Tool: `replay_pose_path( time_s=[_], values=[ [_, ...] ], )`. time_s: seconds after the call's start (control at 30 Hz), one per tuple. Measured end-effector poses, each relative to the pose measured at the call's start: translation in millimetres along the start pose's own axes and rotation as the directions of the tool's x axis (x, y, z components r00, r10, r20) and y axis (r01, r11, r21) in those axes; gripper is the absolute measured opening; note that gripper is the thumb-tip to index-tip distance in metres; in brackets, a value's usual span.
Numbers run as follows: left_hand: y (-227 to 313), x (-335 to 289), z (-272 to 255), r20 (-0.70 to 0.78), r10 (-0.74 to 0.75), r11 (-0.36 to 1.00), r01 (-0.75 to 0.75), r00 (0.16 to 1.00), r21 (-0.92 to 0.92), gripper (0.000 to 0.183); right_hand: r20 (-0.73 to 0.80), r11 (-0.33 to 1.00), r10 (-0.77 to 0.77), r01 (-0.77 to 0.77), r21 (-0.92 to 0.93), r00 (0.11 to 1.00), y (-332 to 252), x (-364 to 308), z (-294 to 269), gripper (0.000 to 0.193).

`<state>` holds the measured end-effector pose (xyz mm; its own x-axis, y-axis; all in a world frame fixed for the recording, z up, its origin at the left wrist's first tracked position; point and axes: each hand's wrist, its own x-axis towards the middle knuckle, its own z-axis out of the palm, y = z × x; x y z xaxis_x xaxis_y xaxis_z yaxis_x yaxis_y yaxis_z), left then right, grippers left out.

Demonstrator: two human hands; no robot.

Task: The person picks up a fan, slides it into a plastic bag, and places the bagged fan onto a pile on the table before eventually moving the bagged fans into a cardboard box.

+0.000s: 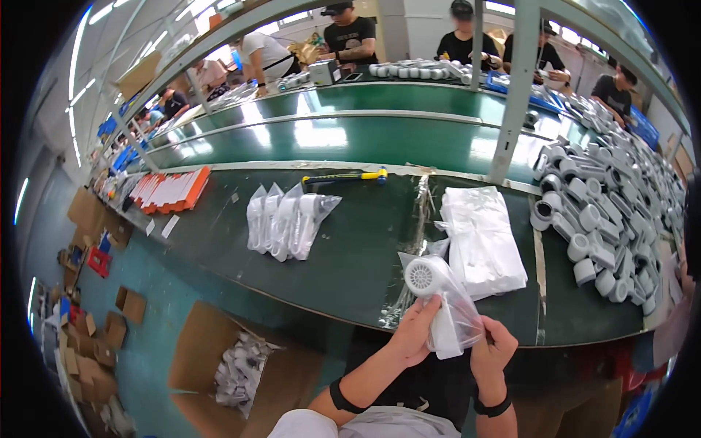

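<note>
From my end I see the left hand (415,332) closed around the handle of a white plastic piece (425,277) with a round grille, thumb up along it. The piece is held at a tilt over the near edge of the counter (212,244), and a clear bag (463,314) lies around it. I have the right hand (494,346) at the bag's right side, thumb and forefinger pinching its edge. Just beyond them sits a stack of white bags (482,244). Left of that, I see a row of bagged pieces (287,223) lying side by side, with a yellow and black hammer (343,177) behind. A heap of loose grey parts (606,212) covers the right end; an open cardboard box (201,347) stands below, at left.
</note>
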<state>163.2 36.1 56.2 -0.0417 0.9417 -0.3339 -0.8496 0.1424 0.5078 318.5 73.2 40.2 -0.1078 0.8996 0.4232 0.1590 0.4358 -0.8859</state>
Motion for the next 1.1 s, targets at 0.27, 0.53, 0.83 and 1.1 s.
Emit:
replay_pose_path(
  time_s=[0.27,0.53,0.83,1.1],
  values=[
    [62,-43,-38,-0.005,0.349,0.932,-0.346,0.937,0.110,0.062,0.177,0.983,0.023,-0.055,0.175,0.984,2,-5,13,0.011],
    [226,-90,-127,-0.325,0.913,0.349,-0.062,0.247,0.935,0.052,0.264,0.994,0.109,-0.110,-0.012,0.958,40,3,9,0.011],
    [324,-67,-269,-0.257,0.937,0.157,0.371,0.236,0.915,0.060,0.236,0.997,0.024,-0.005,-0.082,0.971,29,4,15,0.010],
    [329,-48,-224,0.042,0.972,-0.149,0.467,0.231,0.872,0.070,0.198,0.995,0.001,0.018,-0.096,0.980,28,5,20,0.008]
  ],
)
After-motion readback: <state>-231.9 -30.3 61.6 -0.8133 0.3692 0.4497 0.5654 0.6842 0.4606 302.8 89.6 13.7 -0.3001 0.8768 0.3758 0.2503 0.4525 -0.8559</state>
